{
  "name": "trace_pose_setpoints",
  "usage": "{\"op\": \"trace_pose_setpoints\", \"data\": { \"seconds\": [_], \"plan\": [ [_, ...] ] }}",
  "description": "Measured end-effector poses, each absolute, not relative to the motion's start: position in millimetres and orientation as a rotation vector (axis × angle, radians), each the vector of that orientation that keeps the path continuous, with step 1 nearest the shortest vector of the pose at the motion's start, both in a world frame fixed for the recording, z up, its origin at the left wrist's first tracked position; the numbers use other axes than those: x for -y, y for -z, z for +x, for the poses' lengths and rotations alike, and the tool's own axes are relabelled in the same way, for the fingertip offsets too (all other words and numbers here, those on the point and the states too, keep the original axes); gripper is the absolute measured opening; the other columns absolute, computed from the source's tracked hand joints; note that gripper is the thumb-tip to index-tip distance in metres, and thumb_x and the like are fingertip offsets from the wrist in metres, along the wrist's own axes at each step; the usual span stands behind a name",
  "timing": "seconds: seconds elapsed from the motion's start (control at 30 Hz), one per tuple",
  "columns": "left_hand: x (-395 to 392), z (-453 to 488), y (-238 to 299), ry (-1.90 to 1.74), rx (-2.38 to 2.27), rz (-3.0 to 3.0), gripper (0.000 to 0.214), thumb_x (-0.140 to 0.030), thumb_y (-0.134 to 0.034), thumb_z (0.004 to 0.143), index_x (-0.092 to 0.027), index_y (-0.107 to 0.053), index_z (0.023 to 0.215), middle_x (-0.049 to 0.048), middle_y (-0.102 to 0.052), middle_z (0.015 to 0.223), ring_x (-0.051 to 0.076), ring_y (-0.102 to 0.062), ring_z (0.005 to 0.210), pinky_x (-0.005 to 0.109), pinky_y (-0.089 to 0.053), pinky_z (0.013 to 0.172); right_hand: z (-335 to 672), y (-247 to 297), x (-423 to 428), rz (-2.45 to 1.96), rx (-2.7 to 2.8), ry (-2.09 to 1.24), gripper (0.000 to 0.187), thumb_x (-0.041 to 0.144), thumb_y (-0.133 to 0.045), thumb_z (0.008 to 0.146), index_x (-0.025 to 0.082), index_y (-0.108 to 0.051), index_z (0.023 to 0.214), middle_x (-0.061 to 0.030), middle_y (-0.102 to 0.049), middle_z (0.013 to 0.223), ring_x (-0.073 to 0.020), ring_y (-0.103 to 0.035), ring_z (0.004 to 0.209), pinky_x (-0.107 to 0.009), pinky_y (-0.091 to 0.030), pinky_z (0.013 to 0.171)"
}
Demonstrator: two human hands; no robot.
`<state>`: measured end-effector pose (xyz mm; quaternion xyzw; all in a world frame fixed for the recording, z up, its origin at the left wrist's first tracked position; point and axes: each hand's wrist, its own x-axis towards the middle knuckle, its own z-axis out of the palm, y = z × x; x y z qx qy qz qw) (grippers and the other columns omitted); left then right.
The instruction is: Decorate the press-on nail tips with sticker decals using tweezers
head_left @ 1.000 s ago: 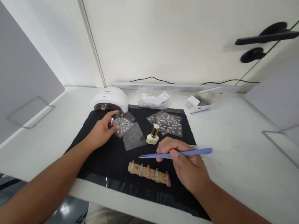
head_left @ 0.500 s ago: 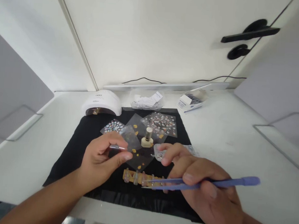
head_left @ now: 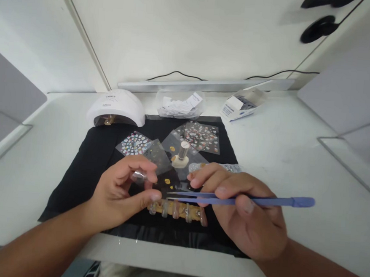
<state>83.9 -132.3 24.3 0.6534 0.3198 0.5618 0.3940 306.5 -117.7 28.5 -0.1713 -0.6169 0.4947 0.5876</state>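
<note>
My left hand (head_left: 122,191) pinches a clear sticker sheet (head_left: 165,171) with small gold shapes, lifted above a black mat (head_left: 85,161). My right hand (head_left: 246,210) grips blue tweezers (head_left: 240,198), tips pointing left toward the sheet, close to my left thumb. Just below both hands a yellow strip (head_left: 180,210) holding several clear nail tips lies on the mat. A small cream bottle with a gold cap (head_left: 181,154) stands behind the sheet.
A white nail lamp (head_left: 117,108) sits at the mat's back left. Other sticker sheets (head_left: 134,143) (head_left: 200,137) lie on the mat. A bag of white slips (head_left: 179,105) and a small white-blue box (head_left: 241,106) rest by the back wall. Grey dividers flank the desk.
My left hand left the sheets by the lamp and now holds one sheet up in front of me. The right hand raised the tweezers and turned their tips to the sheet.
</note>
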Motion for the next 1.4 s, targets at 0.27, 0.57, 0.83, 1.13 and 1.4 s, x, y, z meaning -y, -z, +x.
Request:
{"op": "trace_pose_setpoints", "data": {
  "seconds": [0.27, 0.57, 0.83, 1.13, 1.4],
  "plan": [
    [133, 82, -19, -1.423, -0.687, 1.684, 0.053, 0.003, -0.073, 0.076, -0.023, -0.064, 0.122, -0.0003, -0.065, 0.091, 0.009, -0.063, 0.071, 0.019, -0.057, 0.071, 307, -26, 113, -0.349, 1.451, -1.114, 0.022, 0.034, -0.056, 0.098, 0.026, -0.075, 0.100, -0.0033, -0.073, 0.072, -0.0233, -0.067, 0.083, -0.043, -0.054, 0.084],
    [135, 84, -20, -1.404, -0.722, 1.650, 0.055, 0.005, -0.073, 0.076, -0.024, -0.066, 0.122, -0.0015, -0.067, 0.087, 0.008, -0.062, 0.075, 0.013, -0.056, 0.073, 311, -25, 113, -0.321, 1.491, -1.080, 0.023, 0.032, -0.054, 0.098, 0.025, -0.075, 0.104, -0.0043, -0.074, 0.079, -0.0228, -0.068, 0.089, -0.042, -0.054, 0.088],
    [137, 86, -11, -1.377, -0.652, 1.735, 0.052, 0.007, -0.066, 0.079, -0.022, -0.056, 0.121, -0.0004, -0.062, 0.090, 0.009, -0.061, 0.076, 0.018, -0.054, 0.075, 310, -29, 113, -0.294, 1.534, -1.019, 0.023, 0.030, -0.055, 0.097, 0.023, -0.075, 0.105, -0.0052, -0.073, 0.078, -0.0216, -0.069, 0.084, -0.041, -0.057, 0.085],
    [136, 85, -11, -1.383, -0.581, 1.758, 0.056, 0.009, -0.062, 0.079, -0.022, -0.052, 0.124, 0.0009, -0.061, 0.092, 0.012, -0.060, 0.080, 0.023, -0.053, 0.074, 311, -28, 114, -0.307, 1.526, -1.015, 0.023, 0.029, -0.055, 0.097, 0.023, -0.076, 0.105, -0.0051, -0.072, 0.078, -0.0216, -0.069, 0.085, -0.042, -0.056, 0.087],
    [132, 83, -18, -1.417, -0.608, 1.891, 0.042, 0.003, -0.066, 0.082, -0.018, -0.064, 0.118, 0.0031, -0.067, 0.082, 0.014, -0.064, 0.073, 0.026, -0.056, 0.067, 309, -27, 114, -0.317, 1.537, -1.009, 0.024, 0.032, -0.055, 0.098, 0.024, -0.076, 0.105, -0.0053, -0.073, 0.075, -0.0224, -0.069, 0.085, -0.043, -0.056, 0.088]
  ]
}}
